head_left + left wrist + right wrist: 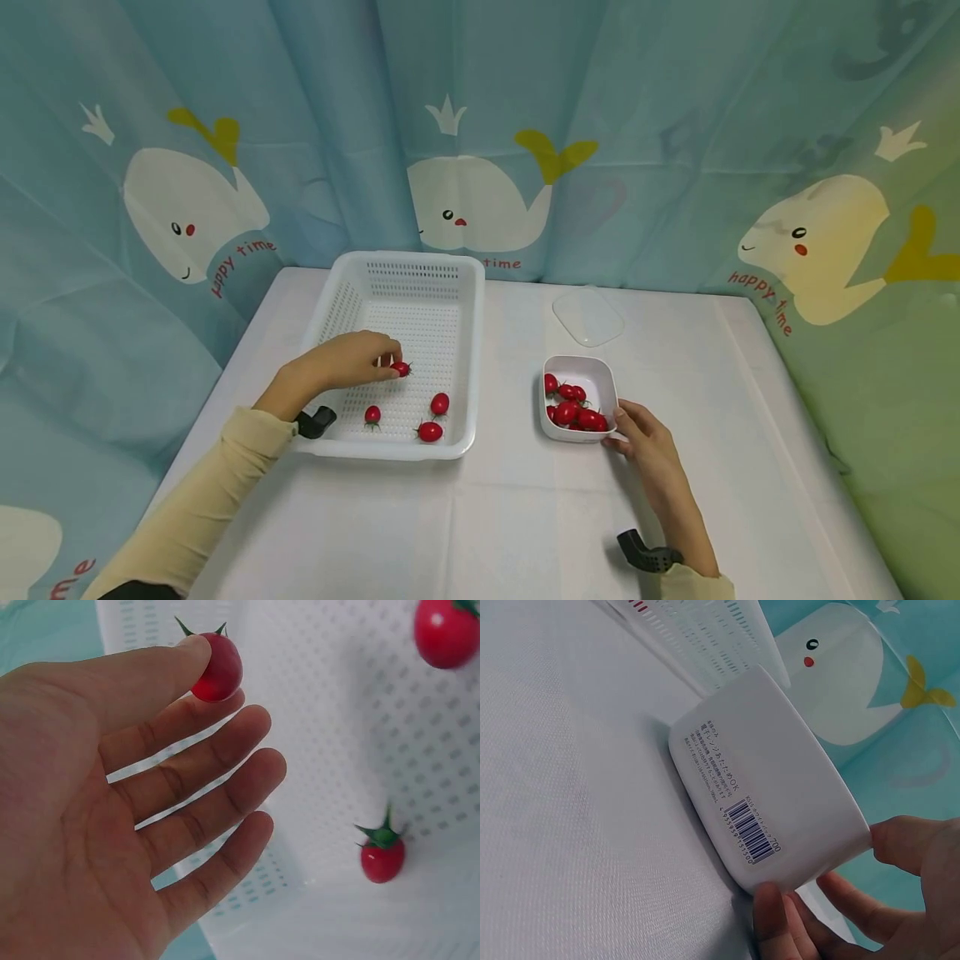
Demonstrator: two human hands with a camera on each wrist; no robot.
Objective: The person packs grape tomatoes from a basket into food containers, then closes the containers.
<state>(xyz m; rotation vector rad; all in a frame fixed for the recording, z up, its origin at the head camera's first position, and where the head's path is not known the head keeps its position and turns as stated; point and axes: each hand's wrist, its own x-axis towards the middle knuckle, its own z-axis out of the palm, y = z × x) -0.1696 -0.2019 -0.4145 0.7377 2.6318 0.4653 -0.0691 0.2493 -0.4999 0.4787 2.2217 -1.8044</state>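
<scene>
My left hand (pixel 360 360) pinches a red cherry tomato (pixel 219 669) between thumb and index finger, over the white perforated basket (pixel 471 350). The other fingers extend loosely below it in the left wrist view. Several more tomatoes lie on the basket floor, among them one with a green stem (pixel 382 859) and one at the front (pixel 430 432). My right hand (pixel 647 442) grips the near right corner of a small white container (pixel 600 379), thumb on one side and fingers low on the other. Several tomatoes (pixel 567 412) are inside it. Its printed side with a barcode faces the right wrist camera.
A clear lid (pixel 588 317) lies flat behind the container. Everything stands on a table with a white cloth (pixel 517 517). A whale-print curtain (pixel 337 125) hangs along the back and sides. The basket's raised rim surrounds the tomatoes on the left.
</scene>
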